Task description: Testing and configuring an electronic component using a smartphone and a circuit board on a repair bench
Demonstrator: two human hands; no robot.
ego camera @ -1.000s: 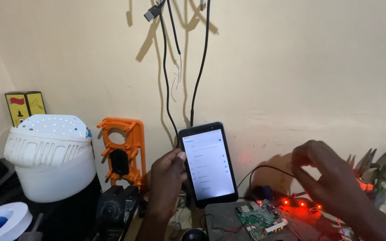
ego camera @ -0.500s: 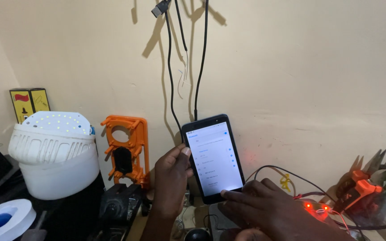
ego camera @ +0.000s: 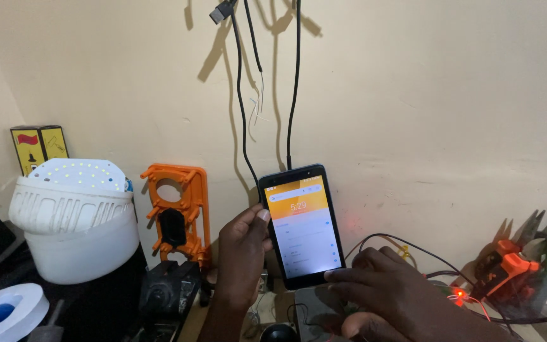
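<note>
Smartphone [ego camera: 302,226], black with a lit orange-and-white screen, stands upright in front of the cream wall [ego camera: 413,114], gripped along its left edge by the left hand [ego camera: 242,259], thumb against the side. A black cable [ego camera: 292,95] drops from above into its top. The right hand [ego camera: 394,297] grasps nothing; its loosely spread fingers touch the phone's lower right corner. Left of them stands an orange plastic frame [ego camera: 178,212], then a white LED lamp housing [ego camera: 71,215]. Orange-handled pliers [ego camera: 508,266] lie at right.
</note>
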